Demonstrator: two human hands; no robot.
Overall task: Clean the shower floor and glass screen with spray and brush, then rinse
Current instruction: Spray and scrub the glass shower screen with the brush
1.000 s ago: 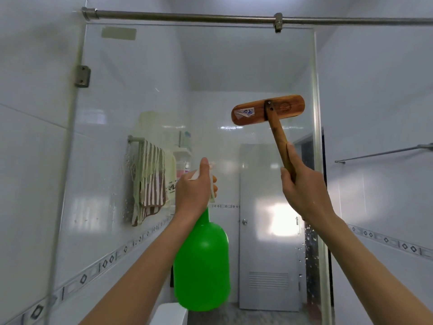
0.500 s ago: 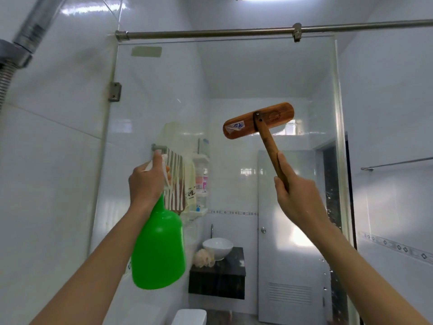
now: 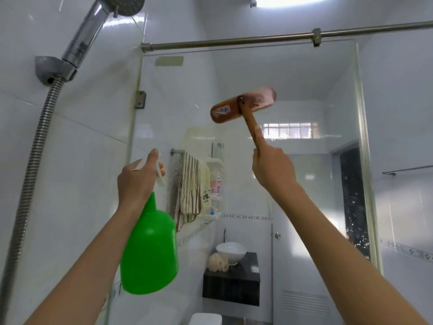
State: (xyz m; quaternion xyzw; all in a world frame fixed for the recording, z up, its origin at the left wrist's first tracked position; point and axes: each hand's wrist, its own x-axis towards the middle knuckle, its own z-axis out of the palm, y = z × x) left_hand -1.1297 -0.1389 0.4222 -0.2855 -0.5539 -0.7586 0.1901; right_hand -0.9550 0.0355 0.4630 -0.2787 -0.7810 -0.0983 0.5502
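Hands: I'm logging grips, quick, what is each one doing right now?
Left hand: gripping the green spray bottle at its trigger head.
Right hand: gripping the wooden brush by its handle.

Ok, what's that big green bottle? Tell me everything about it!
The green spray bottle looks like bright, smooth plastic, with a wide rounded body narrowing to a thin neck. A white spray head with a trigger sits on top. It is held up in the air, roughly upright, before the glass screen. Only the left hand touches it, gripping around the neck and spray head. How full it is cannot be seen.
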